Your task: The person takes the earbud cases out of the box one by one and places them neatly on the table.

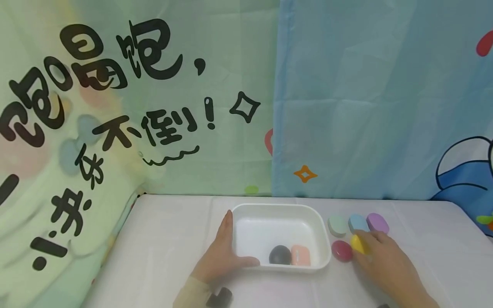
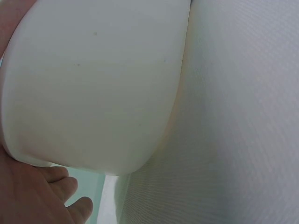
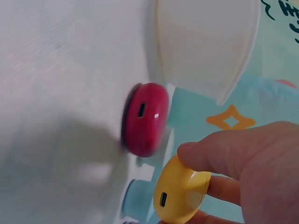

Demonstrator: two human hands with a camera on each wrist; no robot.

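Note:
At the left end of a white tray (image 1: 257,235), my left hand (image 1: 221,254) holds it, thumb along the front rim and fingers up the side. The left wrist view shows the tray's wall close up, with several fingertips (image 2: 65,189) past its edge. A yellow earbud charging case (image 3: 180,191) with a small port is pinched in my right hand (image 1: 389,263), right of the tray. Beside it on the table is a glossy red charging case (image 3: 147,119). Inside the tray, a black round case (image 1: 280,255) and a pink case (image 1: 300,255) lie side by side.
Behind the red case stand a pale green case (image 1: 338,226), a light blue case (image 1: 358,222) and a purple case (image 1: 378,223). White cloth covers the table (image 1: 169,239). A printed curtain (image 1: 215,55) hangs along its back edge.

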